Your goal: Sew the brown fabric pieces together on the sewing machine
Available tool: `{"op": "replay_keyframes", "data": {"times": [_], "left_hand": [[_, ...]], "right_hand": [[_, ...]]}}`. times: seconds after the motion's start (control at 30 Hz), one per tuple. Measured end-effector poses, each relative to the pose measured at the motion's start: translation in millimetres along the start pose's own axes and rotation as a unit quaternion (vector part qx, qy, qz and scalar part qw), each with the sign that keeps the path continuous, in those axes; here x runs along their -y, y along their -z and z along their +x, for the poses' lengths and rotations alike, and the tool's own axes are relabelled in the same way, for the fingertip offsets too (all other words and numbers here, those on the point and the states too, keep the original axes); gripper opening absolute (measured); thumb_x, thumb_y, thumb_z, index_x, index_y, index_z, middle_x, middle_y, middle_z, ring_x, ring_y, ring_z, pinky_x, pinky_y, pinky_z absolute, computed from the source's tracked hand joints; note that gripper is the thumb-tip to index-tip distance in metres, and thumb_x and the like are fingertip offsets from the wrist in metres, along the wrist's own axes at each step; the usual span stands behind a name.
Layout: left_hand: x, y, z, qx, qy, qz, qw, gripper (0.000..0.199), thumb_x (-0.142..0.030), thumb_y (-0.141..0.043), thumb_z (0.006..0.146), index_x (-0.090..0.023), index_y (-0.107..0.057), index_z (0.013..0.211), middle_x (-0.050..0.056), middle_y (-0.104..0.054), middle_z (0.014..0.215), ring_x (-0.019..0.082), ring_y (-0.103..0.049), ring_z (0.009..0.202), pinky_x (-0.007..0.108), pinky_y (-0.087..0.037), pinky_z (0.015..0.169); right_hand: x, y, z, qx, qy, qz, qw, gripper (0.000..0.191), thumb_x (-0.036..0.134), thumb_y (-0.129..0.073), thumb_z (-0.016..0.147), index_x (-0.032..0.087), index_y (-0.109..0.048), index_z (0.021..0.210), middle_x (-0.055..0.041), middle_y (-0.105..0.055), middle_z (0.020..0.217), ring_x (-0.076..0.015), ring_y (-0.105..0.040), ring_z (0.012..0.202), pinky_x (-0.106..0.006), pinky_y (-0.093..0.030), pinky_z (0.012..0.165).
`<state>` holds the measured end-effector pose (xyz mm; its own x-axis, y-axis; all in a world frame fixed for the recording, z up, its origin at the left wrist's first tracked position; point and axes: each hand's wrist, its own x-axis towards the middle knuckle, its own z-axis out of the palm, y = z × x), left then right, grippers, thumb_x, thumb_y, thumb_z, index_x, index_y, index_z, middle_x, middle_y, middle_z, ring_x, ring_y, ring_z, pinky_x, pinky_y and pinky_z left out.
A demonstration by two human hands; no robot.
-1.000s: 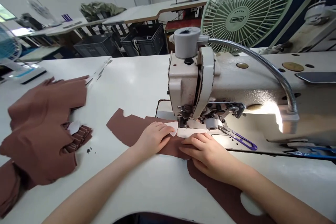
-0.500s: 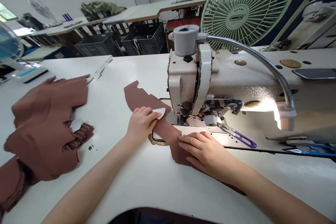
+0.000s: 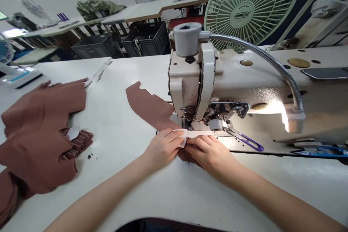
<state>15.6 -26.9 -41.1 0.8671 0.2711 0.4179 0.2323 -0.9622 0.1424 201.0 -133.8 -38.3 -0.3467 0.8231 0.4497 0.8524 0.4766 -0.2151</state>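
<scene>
A cut brown fabric piece [image 3: 149,106] lies on the white table, its inner end running beside the needle area of the sewing machine [image 3: 187,90]. My left hand [image 3: 164,148] is closed on a small white piece [image 3: 182,138], pinched between thumb and fingers over the brown fabric. Close by on the right, my right hand [image 3: 213,154] has its fingers bent around the near end of the brown piece, just in front of the presser foot. The fingertips of both hands nearly meet, and the fabric beneath them is mostly hidden.
Stacked brown fabric pieces [image 3: 40,130] lie at left, with a white scrap [image 3: 73,133] on them. Purple-handled thread snips [image 3: 247,140] rest on the machine bed; a blue-handled tool [image 3: 326,150] lies farther right. A green fan [image 3: 241,14] stands behind the machine.
My left hand has moved right and nearer with the white piece, up to my right hand. The right fingers have bent more, and the near fabric end has bunched under them.
</scene>
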Motion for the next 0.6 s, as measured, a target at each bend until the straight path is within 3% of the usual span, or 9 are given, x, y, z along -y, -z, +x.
{"op": "replay_keyframes", "data": {"times": [0.3, 0.43, 0.6], "left_hand": [[-1.5, 1.2, 0.9, 0.006, -0.013, 0.016, 1.0, 0.026, -0.008, -0.04, 0.089, -0.017, -0.062, 0.099, 0.007, -0.068, 0.11, 0.019, -0.062, 0.091, 0.032, -0.051, 0.07], [4.5, 0.6, 6.1, -0.009, -0.032, -0.011, 0.999, 0.025, -0.007, -0.041, 0.091, -0.015, -0.059, 0.105, 0.007, -0.068, 0.112, 0.021, -0.059, 0.109, 0.034, -0.052, 0.085], [13.6, -2.1, 19.1, 0.04, -0.021, -0.021, 0.999, 0.022, -0.009, -0.04, 0.092, -0.017, -0.06, 0.099, 0.006, -0.066, 0.115, 0.019, -0.059, 0.109, 0.035, -0.05, 0.093]], "right_hand": [[0.1, -0.5, -0.4, -0.001, 0.015, -0.003, 1.0, 0.022, 0.023, -0.044, 0.099, 0.016, -0.064, 0.104, -0.0047, -0.067, 0.101, -0.0174, -0.057, 0.087, -0.032, -0.042, 0.071], [-3.5, -2.4, 0.9, -0.006, 0.012, -0.019, 1.0, 0.023, 0.024, -0.045, 0.098, 0.015, -0.064, 0.106, -0.0058, -0.068, 0.1, -0.0178, -0.058, 0.087, -0.032, -0.043, 0.07], [-14.8, -3.6, -1.7, 0.023, -0.001, -0.038, 0.999, 0.027, 0.017, -0.046, 0.096, 0.015, -0.06, 0.118, -0.0078, -0.065, 0.114, -0.0194, -0.057, 0.095, -0.033, -0.045, 0.077]]}}
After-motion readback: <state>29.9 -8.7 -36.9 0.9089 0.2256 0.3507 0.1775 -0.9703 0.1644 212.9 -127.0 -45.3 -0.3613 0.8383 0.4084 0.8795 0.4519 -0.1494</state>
